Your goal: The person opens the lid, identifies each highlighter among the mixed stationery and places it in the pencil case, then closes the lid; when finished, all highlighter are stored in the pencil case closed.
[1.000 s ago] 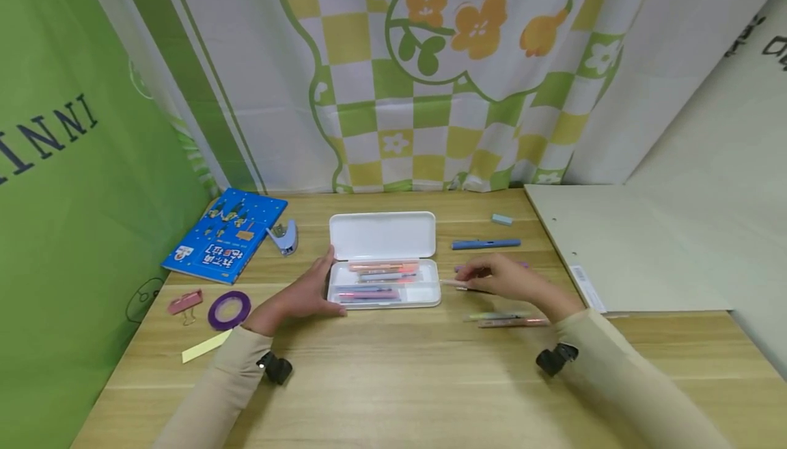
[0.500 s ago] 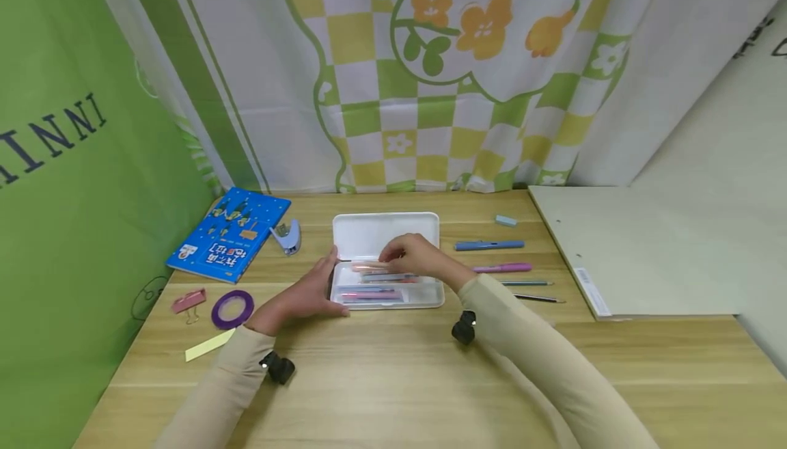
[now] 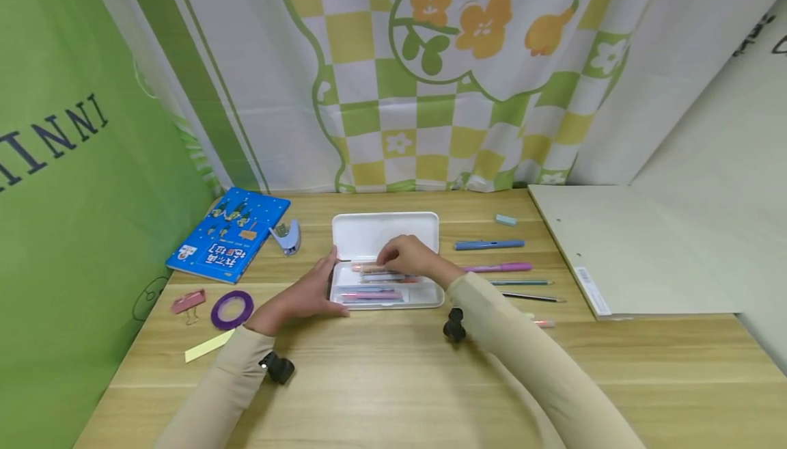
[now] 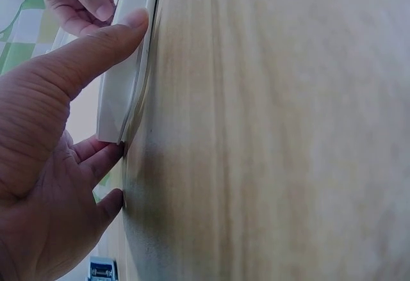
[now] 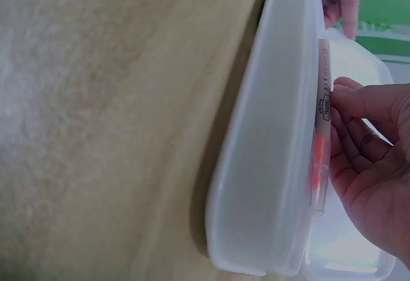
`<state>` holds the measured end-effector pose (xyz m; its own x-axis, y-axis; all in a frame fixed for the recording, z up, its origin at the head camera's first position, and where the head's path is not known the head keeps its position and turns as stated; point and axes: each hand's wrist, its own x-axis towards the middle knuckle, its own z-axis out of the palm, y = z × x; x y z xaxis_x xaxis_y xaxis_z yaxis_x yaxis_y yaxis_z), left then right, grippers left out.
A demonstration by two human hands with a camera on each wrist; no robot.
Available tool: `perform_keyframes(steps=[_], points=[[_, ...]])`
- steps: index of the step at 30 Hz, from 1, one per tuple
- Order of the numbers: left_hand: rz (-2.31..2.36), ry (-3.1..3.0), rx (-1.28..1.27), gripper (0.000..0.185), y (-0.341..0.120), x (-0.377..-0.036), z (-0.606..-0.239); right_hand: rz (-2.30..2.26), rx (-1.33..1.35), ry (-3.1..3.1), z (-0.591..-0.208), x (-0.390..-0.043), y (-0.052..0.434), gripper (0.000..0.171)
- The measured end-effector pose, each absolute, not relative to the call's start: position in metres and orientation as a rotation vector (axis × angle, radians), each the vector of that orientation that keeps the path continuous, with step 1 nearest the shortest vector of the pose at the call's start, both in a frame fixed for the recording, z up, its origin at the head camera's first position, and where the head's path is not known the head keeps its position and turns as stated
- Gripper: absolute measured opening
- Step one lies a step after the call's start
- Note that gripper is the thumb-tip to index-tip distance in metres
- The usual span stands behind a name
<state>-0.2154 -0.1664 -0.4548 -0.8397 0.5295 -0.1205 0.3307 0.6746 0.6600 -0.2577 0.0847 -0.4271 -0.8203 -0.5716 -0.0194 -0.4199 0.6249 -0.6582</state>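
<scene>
Two hands work at the open pencil case (image 3: 386, 292): the left hand (image 3: 304, 293) braces its left end to steady it, while the right hand (image 3: 410, 256) pinches an orange pen (image 3: 369, 268) over the tray's far edge.

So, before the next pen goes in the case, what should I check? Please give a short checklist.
1. Case open, lid back: ok.
2. Left hand steadies the case's left end: ok.
3. Right hand has let go of the orange pen: not ok, fingers on it.
4. Orange pen lies flat inside: cannot tell.
5. Loose pens in reach, such as the blue pen: ok.
</scene>
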Motion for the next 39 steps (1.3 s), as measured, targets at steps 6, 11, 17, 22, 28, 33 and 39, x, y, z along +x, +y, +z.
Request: perform_keyframes(steps=[6, 11, 17, 22, 28, 33, 39], points=[[0.935, 2.583, 0.673, 0.130, -0.166, -0.215, -0.455, -1.209, -0.737, 2.517, -0.422, -0.255, 0.101, 0.013], [0.924, 2.585, 0.665, 0.130, -0.166, -0.216, -0.456, -1.449, -0.677, 2.344, -0.415, -0.247, 0.128, 0.021], [0.910, 2.594, 0.675, 0.130, -0.166, -0.217, -0.457, -1.618, -0.509, 2.168, -0.405, -0.225, 0.175, 0.032], [0.908, 2.593, 0.677, 0.131, -0.167, -0.218, -0.458, -1.668, -0.509, 2.128, -0.408, -0.206, 0.221, 0.038], [0.911, 2.601, 0.692, 0.131, -0.170, -0.218, -0.458, -1.572, -0.557, 2.173, -0.418, -0.183, 0.262, 0.033], [0.925, 2.593, 0.685, 0.130, -0.171, -0.217, -0.456, -1.397, -0.617, 2.279, -0.429, -0.172, 0.274, 0.026], [0.894, 2.597, 0.697, 0.131, -0.168, -0.218, -0.457, -1.161, -0.763, 2.435, -0.441, -0.168, 0.277, 0.018]])
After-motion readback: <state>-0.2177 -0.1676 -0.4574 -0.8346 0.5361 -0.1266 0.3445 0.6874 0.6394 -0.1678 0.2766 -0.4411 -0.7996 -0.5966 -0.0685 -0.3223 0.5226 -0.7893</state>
